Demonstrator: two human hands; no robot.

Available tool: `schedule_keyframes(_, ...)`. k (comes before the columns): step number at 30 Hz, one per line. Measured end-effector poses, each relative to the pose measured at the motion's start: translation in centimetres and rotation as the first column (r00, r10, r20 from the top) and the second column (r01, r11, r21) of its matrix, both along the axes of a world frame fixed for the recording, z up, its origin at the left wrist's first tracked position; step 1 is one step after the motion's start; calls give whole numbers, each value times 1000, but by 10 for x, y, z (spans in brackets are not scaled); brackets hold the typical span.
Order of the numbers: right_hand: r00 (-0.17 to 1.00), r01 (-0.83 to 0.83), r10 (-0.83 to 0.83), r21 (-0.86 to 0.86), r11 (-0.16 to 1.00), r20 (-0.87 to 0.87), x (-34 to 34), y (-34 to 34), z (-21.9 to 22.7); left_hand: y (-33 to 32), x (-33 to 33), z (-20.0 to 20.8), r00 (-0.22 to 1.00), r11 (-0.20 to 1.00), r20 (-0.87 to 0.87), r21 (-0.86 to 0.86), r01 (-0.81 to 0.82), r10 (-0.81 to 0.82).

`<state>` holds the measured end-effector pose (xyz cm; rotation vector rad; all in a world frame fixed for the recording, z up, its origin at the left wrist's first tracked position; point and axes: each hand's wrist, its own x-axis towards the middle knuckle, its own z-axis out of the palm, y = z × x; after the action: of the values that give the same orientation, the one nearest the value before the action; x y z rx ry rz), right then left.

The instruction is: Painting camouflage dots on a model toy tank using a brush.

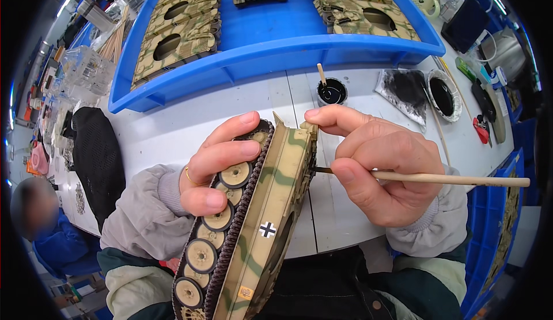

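Tilted on its side in front of me is a camouflaged model tank hull (271, 187) with dark tracks and tan road wheels. My left hand (222, 161) grips it from the left, fingers spread over the wheels and track near its upper end. A thin wooden-handled paintbrush (449, 178) is pinched in my right hand (386, 164), its tip against the hull's right edge, where the contact is partly hidden. My right index finger rests on the hull's top corner. Beyond my right hand stands a small cup of black paint (332, 92) with a wooden stick in it.
A large blue tray (259, 58) spans the far side, holding several camouflaged hulls (178, 26). At right lie a black-stained sheet (403, 88) and a wrapped dish of black paint (443, 94). A black mesh cloth (98, 158) hangs at left; a person in blue (63, 239) sits beyond.
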<state>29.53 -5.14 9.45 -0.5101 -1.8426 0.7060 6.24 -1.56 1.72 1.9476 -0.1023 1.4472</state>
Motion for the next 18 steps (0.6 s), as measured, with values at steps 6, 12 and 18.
schedule_keyframes(6, 1000, 27, -27, 30, 999, 2, -2, 0, -1, 4, 0, 1, 1000, 1000, -22, 19, 22, -22)
schedule_keyframes(12, 1000, 7, -7, 22, 1000, 9, -1, 0, 0, 7, 2, -5, 994, 996, 89, 61, 64, -69)
schedule_keyframes(18, 1000, 3, -3, -2, 1000, -12, -1, -1, -1, 6, 2, -3, 987, 993, 110, 46, 112, -117)
